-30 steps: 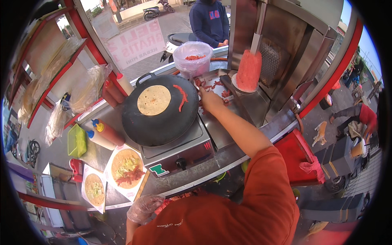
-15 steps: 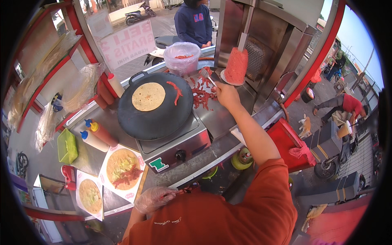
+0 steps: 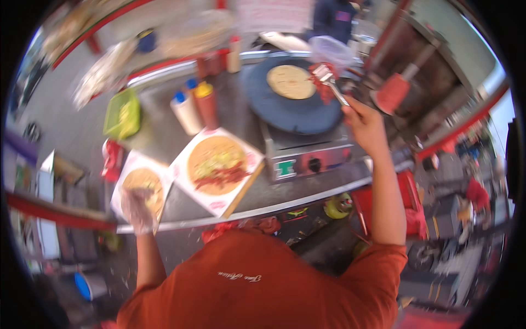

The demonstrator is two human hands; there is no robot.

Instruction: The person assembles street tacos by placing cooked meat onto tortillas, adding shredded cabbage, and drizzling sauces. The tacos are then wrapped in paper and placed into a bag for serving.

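Note:
My right hand [image 3: 366,125] is closed around metal tongs [image 3: 335,89], which hold red meat strips [image 3: 319,80] at the right edge of a flatbread [image 3: 291,82] on the dark round griddle [image 3: 271,112]. My left hand [image 3: 138,211], in a clear plastic glove, is over the smaller flatbread [image 3: 135,178] on white paper at the left; its fingers look apart, though blurred. Beside it, a larger flatbread [image 3: 204,152] with shredded greens and red meat strips lies on white paper [image 3: 189,200].
Sauce bottles [image 3: 206,105] stand behind the papers, with a green basket [image 3: 123,113] of shredded greens to their left. A red container [image 3: 112,160] is near the smaller flatbread. At the back right are a clear tub [image 3: 331,50] and a meat cone [image 3: 392,94]. Someone in dark clothes [image 3: 332,22] stands beyond.
My view has turned left. My right hand has brought the tongs from the meat tray to the griddle, now with meat strips in them. My left hand has moved from my body to the smaller flatbread.

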